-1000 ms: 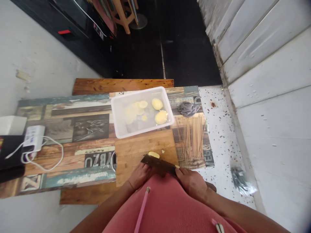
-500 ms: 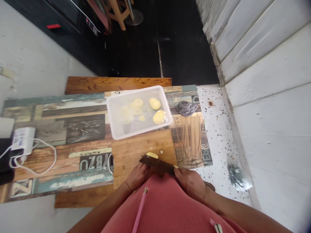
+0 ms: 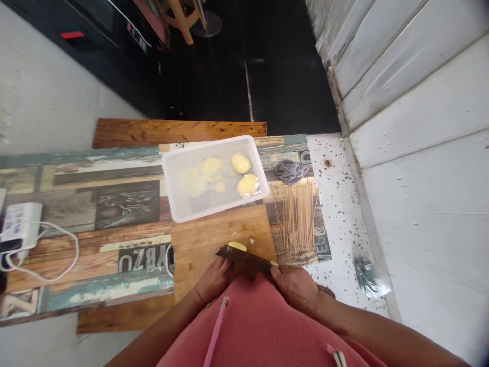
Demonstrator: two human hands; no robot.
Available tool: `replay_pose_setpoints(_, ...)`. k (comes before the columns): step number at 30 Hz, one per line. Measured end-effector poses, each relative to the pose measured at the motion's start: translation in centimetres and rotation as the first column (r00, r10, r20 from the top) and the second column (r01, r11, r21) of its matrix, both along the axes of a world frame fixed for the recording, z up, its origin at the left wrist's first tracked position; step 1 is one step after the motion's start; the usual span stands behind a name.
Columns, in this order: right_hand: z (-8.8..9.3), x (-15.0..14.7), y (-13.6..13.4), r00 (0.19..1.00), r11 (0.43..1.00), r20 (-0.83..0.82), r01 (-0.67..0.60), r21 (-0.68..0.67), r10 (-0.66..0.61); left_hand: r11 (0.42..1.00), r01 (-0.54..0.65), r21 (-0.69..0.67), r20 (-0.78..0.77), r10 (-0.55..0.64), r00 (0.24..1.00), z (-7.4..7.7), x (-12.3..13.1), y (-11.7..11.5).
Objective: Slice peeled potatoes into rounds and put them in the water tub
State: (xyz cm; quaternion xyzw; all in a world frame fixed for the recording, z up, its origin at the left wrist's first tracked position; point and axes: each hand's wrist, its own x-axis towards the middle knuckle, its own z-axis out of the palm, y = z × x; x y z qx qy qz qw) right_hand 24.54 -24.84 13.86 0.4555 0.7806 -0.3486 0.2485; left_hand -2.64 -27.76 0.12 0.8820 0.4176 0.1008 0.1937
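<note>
My right hand (image 3: 296,285) is wrapped round the handle of a broad dark kitchen knife (image 3: 248,261), whose handle end sticks out past my wrist. The blade points left across the near part of a wooden cutting board (image 3: 191,239). Just beyond the blade lies a pale yellow potato slice (image 3: 237,246). My left hand (image 3: 214,279) is closed at the blade's tip end, with fingers curled; what lies under them is hidden by the blade and my shirt. Past the board stands a white plastic tub (image 3: 179,210) of cloudy water, with peeled potatoes (image 3: 247,185) and cut pieces in it.
Thin wooden skewers (image 3: 300,216) lie right of the board, with a crumpled grey cloth (image 3: 291,171) above them. A white power strip (image 3: 23,224) with cables is at the left. A clear plastic bag (image 3: 370,278) rests on the speckled ledge, beside the white wall (image 3: 428,168).
The view has shifted slightly, so most things sit a little farther left. Both hands and the knife keep nearly the same place over the board. Pieces in the tub look slightly shifted.
</note>
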Motion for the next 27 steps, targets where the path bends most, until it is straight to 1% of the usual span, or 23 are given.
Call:
replay_pose_setpoints(4,-0.5,-0.1,0.0,1.000,1.000,-0.022,0.005,0.013,-0.005,1.000,-0.017,0.020,-0.002,0.018,1.000,0.0,0.3,0.0)
replay_pose_setpoints(10,-1.1,-0.4,0.2,1.000,1.000,-0.021,0.019,0.019,-0.018,1.000,-0.027,-0.012,0.004,0.027,1.000,0.1,0.3,0.2)
replay_pose_setpoints(13,-1.6,-0.7,0.5,1.000,0.999,-0.007,0.004,0.034,-0.004,1.000,-0.008,0.017,-0.032,0.009,0.999,-0.3,0.3,-0.2)
replay_pose_setpoints(16,-2.5,-1.0,0.6,1.000,0.999,0.003,-0.008,0.049,0.008,0.999,0.010,0.031,-0.098,-0.007,0.995,-1.1,0.2,-0.8)
replay_pose_setpoints(20,-3.8,-1.1,0.5,1.000,0.998,-0.025,0.014,0.061,-0.012,0.995,0.042,0.093,-0.129,-0.030,0.991,-1.9,0.2,-1.3)
replay_pose_setpoints(24,-5.2,-1.6,0.6,1.000,0.998,-0.015,0.010,0.060,-0.009,0.977,0.061,0.202,-0.148,-0.031,0.988,-2.0,0.4,-1.2)
replay_pose_setpoints(27,-6.1,-1.9,0.8,1.000,0.998,-0.011,0.013,0.069,-0.012,0.969,0.070,0.237,-0.147,-0.035,0.989,-1.9,0.6,-1.0)
